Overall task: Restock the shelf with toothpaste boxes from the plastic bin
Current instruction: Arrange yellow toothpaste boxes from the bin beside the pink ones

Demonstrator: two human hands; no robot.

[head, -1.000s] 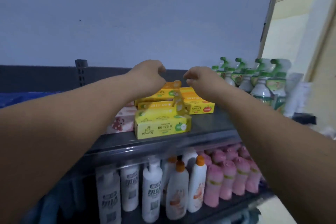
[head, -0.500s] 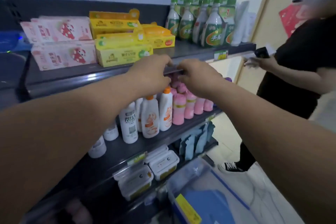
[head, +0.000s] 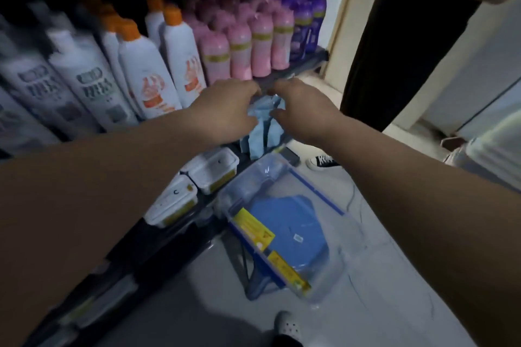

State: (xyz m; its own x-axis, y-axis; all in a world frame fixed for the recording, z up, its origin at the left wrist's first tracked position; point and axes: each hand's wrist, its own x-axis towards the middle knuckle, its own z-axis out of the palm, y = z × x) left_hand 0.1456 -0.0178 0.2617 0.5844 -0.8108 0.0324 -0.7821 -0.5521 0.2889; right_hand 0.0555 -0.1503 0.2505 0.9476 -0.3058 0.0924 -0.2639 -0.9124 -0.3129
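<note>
The clear plastic bin (head: pixel 318 190) with a blue rim sits on the floor below my hands, beside the shelf unit. Two yellow toothpaste boxes (head: pixel 253 229) lie along its left wall, the second box (head: pixel 287 270) nearer to me, next to a blue sheet in the bin's bottom. My left hand (head: pixel 225 111) and my right hand (head: pixel 306 111) hover side by side above the bin, in front of a shelf edge, fingers loosely bent and holding nothing. The top shelf with the stacked toothpaste boxes is out of view.
White bottles with orange caps (head: pixel 146 70), pink bottles (head: pixel 239 48) and purple bottles (head: pixel 304 25) fill the shelf behind my hands. Blue packets (head: pixel 260 138) and white lidded tubs (head: pixel 212 169) sit lower. A person in black (head: pixel 394 51) stands at the right; my shoe (head: pixel 287 327) is near the bin.
My view has swung down from the top shelf to the floor and the bin. Both empty hands have come down from the yellow boxes to the lower shelf level.
</note>
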